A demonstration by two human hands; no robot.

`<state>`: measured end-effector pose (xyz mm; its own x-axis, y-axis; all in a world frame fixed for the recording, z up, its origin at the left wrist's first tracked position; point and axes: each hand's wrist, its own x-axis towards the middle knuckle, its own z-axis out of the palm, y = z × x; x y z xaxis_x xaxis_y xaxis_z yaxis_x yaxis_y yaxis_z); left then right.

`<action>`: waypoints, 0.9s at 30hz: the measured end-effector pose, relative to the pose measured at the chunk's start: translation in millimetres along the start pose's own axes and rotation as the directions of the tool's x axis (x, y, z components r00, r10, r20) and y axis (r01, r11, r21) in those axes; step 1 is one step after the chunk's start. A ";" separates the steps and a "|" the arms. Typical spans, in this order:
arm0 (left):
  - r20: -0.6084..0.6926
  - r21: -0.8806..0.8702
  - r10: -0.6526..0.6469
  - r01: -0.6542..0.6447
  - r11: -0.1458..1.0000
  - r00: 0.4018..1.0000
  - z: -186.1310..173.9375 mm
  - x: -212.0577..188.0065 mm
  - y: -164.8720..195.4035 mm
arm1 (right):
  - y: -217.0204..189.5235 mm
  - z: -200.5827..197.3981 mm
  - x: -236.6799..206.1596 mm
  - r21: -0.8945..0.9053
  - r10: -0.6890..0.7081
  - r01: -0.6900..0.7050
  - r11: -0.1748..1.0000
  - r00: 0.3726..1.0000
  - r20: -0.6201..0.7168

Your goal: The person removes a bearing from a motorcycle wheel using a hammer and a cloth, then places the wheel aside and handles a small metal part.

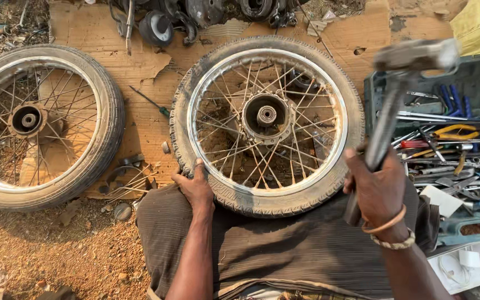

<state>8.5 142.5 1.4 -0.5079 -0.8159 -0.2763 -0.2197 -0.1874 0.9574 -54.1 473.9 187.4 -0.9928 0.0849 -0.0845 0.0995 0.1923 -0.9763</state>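
Gripping a metal hammer (398,94) by its handle, the right hand (378,191) held it raised at the right of the frame, its head blurred. The left hand (194,186) lay with fingers spread on the tyre of the spoked wheel (268,119) at centre. A second wheel (37,125) lay at left, a toolbox (462,139) at right.

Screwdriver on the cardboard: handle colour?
Green handle on the screwdriver, dark shaft; head view, the only one.

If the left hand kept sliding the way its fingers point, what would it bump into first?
The left hand already rests on the near tyre, fingers pointing up toward the wheel. Going on, it would probably meet the shiny rim, then the spokes, though depth is hard to judge.
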 end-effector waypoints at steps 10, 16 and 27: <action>0.018 -0.022 0.025 -0.024 0.999 1.000 0.5 -8.1 14.4 | 17.3 61.5 17.4 -0.282 0.410 -0.348 0.894 0.889 0.203; 0.006 -0.031 0.050 -0.050 0.998 0.999 0.4 -8.0 9.6 | -39.1 1.8 4.6 -0.119 -0.110 0.103 0.987 0.992 -0.053; 0.038 -0.016 0.126 -0.125 0.992 0.991 0.3 -12.5 18.1 | 22.1 46.6 10.9 -0.047 0.437 -0.439 0.897 0.867 0.240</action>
<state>10.6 149.5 22.2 -0.5629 -0.8115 -0.1568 -0.1407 -0.0928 0.9857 -65.9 433.4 155.6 -0.8331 -0.0768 -0.5478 0.5287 0.1809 -0.8293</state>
